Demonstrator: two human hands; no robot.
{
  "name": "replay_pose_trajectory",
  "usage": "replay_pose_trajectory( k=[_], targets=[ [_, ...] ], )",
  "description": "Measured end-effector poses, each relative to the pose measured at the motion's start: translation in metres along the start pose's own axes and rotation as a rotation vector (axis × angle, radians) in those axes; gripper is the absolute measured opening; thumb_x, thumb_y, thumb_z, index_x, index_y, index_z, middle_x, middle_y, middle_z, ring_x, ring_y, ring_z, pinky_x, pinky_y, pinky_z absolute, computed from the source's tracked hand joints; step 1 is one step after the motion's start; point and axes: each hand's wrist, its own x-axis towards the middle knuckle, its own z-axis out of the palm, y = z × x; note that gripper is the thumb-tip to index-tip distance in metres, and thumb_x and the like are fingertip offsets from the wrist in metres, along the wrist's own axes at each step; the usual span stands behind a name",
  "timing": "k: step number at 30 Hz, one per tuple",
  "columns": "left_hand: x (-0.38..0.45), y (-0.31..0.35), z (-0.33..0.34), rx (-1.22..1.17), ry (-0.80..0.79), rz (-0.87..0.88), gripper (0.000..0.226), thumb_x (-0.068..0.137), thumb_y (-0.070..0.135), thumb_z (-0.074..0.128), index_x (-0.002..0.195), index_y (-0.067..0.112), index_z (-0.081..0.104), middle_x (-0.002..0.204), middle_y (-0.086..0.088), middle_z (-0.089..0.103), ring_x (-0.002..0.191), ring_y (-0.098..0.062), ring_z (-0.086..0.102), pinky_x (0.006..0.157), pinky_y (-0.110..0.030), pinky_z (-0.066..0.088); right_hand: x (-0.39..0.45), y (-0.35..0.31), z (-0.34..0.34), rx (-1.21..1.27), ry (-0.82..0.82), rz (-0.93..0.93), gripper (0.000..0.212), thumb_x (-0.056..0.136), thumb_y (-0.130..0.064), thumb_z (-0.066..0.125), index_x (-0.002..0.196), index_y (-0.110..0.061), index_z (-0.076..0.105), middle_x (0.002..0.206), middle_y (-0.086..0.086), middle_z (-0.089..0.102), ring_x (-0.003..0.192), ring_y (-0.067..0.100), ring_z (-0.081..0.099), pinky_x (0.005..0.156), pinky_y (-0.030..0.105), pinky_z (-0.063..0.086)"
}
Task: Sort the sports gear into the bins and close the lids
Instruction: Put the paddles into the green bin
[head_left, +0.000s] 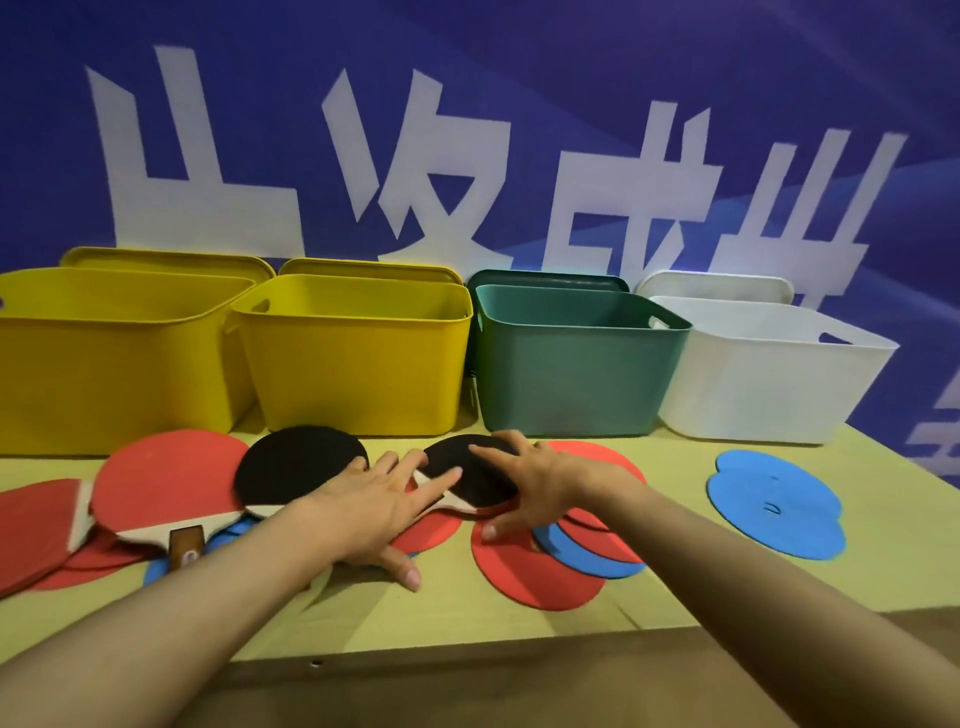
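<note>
left hand: fingers spread flat, resting over paddle handles – gripping nothing clearly
right hand: fingers curled over the black-faced wooden paddle, thumb on a red flat disc
bins: two yellow plastic bins, green bin, white bin – all open, at the back of the desk
blue flat discs: on the desk at right, apart from the hands
</note>
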Motion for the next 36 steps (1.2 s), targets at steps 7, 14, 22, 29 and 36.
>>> replay_pose_trajectory(
  k=[7, 14, 22, 29, 36],
  targets=[
    [-0.048, -0.042, 0.009, -0.009, -0.074, -0.174, 0.127, 0.073, 0.089, 0.055, 0.156, 0.039, -0.027, 0.169, -0.009, -0.011, 0.153, -0.039, 0.007, 0.12, -0.06, 0.018, 0.033, -0.006, 0.004, 0.178, -0.037, -0.006, 0.137, 0.055, -0.094, 0.067, 0.158, -0.046, -0.008, 0.169, 0.001, -0.006, 0.149, 0.045, 0.027, 0.121, 0.054, 0.03],
    [-0.054, -0.044, 0.027, -0.078, -0.14, -0.189, 0.121, 0.077, 0.083, 0.059, 0.157, 0.043, -0.022, 0.17, -0.006, -0.014, 0.154, -0.039, 0.004, 0.121, -0.061, 0.016, 0.032, -0.008, 0.009, 0.278, 0.045, 0.033, 0.143, 0.041, -0.104, 0.058, 0.159, -0.048, -0.001, 0.165, 0.001, 0.007, 0.148, 0.044, 0.027, 0.12, 0.053, 0.031],
    [-0.049, -0.046, 0.028, -0.114, -0.16, -0.188, 0.122, 0.077, 0.082, 0.062, 0.157, 0.043, -0.022, 0.169, -0.003, -0.015, 0.155, -0.038, 0.003, 0.122, -0.061, 0.016, 0.002, -0.01, 0.015, 0.235, 0.382, -0.064, 0.118, 0.063, -0.093, 0.062, 0.159, -0.047, 0.01, 0.148, -0.004, 0.019, 0.132, 0.036, 0.034, 0.111, 0.052, 0.042],
    [-0.037, -0.042, 0.013, -0.114, -0.137, -0.161, 0.133, 0.07, 0.088, 0.062, 0.159, 0.036, -0.022, 0.169, -0.003, -0.014, 0.155, -0.037, 0.001, 0.122, -0.059, 0.014, -0.044, 0.009, -0.007, 0.252, 0.654, -0.03, 0.107, 0.067, -0.088, 0.066, 0.157, -0.047, 0.024, 0.137, -0.002, 0.026, 0.125, 0.033, 0.038, 0.111, 0.055, 0.039],
    [-0.007, -0.022, 0.001, -0.05, -0.171, -0.046, 0.122, 0.071, 0.079, 0.072, 0.161, 0.041, 0.0, 0.17, -0.003, -0.001, 0.154, -0.038, 0.004, 0.122, -0.063, 0.012, -0.079, 0.061, -0.077, 0.356, 0.82, 0.241, 0.098, 0.06, -0.091, 0.065, 0.145, -0.047, 0.043, 0.134, -0.004, 0.026, 0.127, 0.035, 0.038, 0.113, 0.047, 0.04]
  ],
)
